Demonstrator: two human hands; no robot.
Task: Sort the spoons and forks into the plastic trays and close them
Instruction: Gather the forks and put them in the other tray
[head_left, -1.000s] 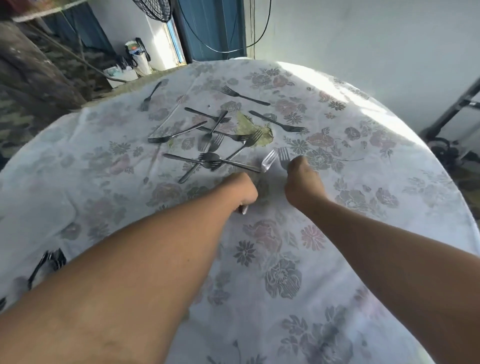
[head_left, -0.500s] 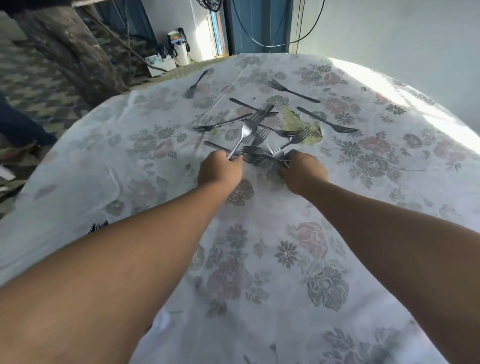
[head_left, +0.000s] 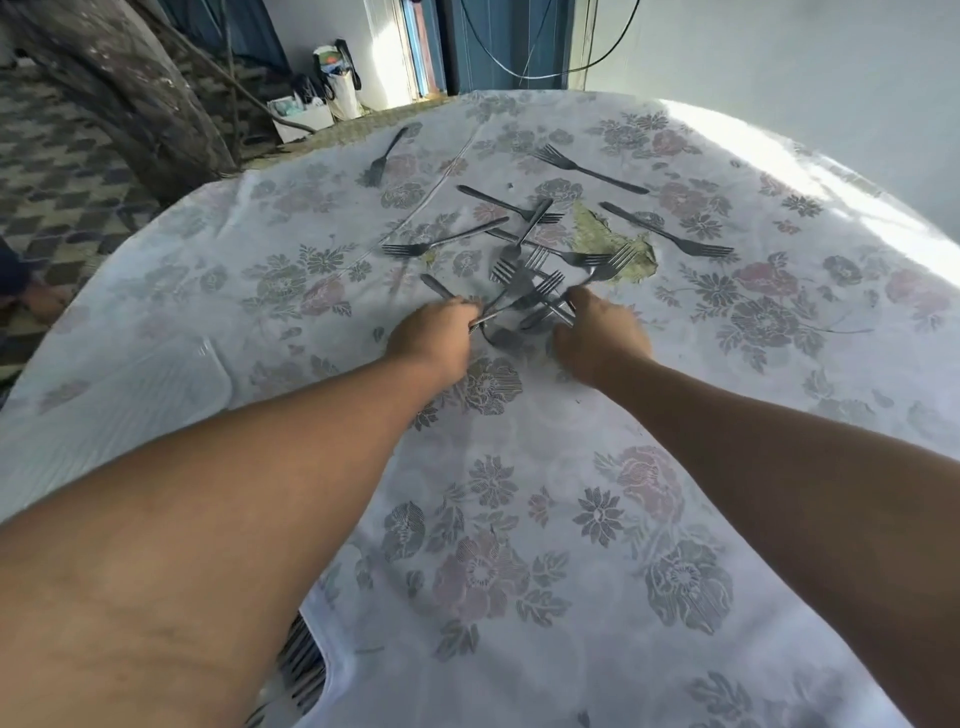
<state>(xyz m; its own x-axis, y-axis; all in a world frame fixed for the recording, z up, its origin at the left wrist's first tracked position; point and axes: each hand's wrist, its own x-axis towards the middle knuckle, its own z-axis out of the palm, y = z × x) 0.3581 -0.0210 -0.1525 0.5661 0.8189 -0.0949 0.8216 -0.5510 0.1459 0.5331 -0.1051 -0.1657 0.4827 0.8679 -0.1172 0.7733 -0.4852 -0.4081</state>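
Several metal forks (head_left: 523, 280) lie crossed in a pile on the flowered tablecloth (head_left: 519, 519). My left hand (head_left: 436, 338) is at the pile's near left edge, closed on a fork handle that sticks out by its fingers. My right hand (head_left: 597, 338) is at the pile's near right edge, closed on forks whose tines point away from me. More single forks lie apart: one far left (head_left: 384, 158), one far back (head_left: 587, 169), one on the right (head_left: 670, 236). A clear plastic tray (head_left: 156, 389) lies flat to the left. I see no spoon.
The tablecloth has a torn patch (head_left: 613, 244) just behind the pile. Something striped (head_left: 301, 670) shows under my left forearm at the table's near edge. Bags and boxes (head_left: 322, 98) stand on the floor beyond the table. A wall is to the right.
Both hands, each holding a fork, have moved forward from the near part of the table into the pile. The view has shifted left, and the clear tray has come into sight.
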